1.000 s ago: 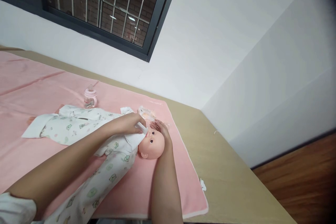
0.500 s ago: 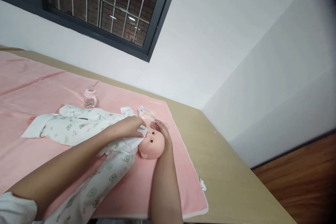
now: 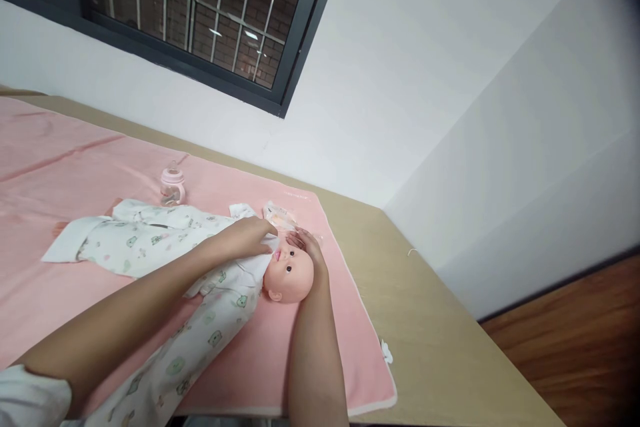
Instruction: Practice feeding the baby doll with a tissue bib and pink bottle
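A baby doll point(image 3: 300, 278) lies on its back on a pink blanket point(image 3: 320, 347), dressed in a white baby outfit point(image 3: 150, 240) with small green animal prints. My left hand point(image 3: 253, 238) reaches across its chest, fingers closed on the white collar just below the chin. The doll's mouth shows beside those fingers. Round the far side of its head lies my right hand point(image 3: 307, 243), fingers stretched out alongside the cheek; the palm is partly hidden. Matching printed cloth point(image 3: 175, 367) runs from the doll's near shoulder toward the lower left, under my left arm.
A pink-lidded baby bottle point(image 3: 173, 185) stands on the blanket beyond the doll's legs. A clear plastic packet point(image 3: 280, 215) lies just past its head. The wooden table point(image 3: 425, 320) extends right of the blanket. Behind are a white wall point(image 3: 360, 80) and a barred window point(image 3: 200, 13).
My left hand has drawn back slightly toward the doll's chest with the collar, and the mouth is now uncovered. My right hand stays by the head.
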Demonstrator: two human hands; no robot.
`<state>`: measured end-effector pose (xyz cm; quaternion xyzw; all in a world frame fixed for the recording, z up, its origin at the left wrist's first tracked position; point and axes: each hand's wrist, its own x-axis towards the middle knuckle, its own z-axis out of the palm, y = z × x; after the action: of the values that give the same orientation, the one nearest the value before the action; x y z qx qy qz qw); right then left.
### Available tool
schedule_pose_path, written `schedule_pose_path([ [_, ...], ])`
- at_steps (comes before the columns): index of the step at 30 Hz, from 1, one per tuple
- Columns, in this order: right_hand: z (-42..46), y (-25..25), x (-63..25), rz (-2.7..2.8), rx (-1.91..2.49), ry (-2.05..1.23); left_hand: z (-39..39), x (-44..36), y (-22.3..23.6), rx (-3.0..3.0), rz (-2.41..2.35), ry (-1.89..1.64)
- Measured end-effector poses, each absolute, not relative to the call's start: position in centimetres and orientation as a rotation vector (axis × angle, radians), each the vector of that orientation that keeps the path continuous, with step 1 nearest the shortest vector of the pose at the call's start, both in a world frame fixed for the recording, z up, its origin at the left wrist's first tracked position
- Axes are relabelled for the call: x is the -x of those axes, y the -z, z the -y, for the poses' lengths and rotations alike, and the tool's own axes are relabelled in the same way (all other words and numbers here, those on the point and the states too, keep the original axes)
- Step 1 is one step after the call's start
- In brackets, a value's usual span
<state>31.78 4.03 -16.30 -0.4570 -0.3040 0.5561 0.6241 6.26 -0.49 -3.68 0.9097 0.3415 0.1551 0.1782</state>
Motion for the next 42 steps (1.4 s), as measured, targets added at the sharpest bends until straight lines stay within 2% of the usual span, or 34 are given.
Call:
schedule_pose_path([
  [28,-3.9,16.1,-31.7,0.704,1.043,-1.283,-1.0,-7.3,5.4,-2.459,-0.895,-0.694],
  [42,-3.8,16.2,-31.8,0.712,1.056,-1.274,-0.6,-7.0,4.5,-2.418,-0.819,-0.675],
])
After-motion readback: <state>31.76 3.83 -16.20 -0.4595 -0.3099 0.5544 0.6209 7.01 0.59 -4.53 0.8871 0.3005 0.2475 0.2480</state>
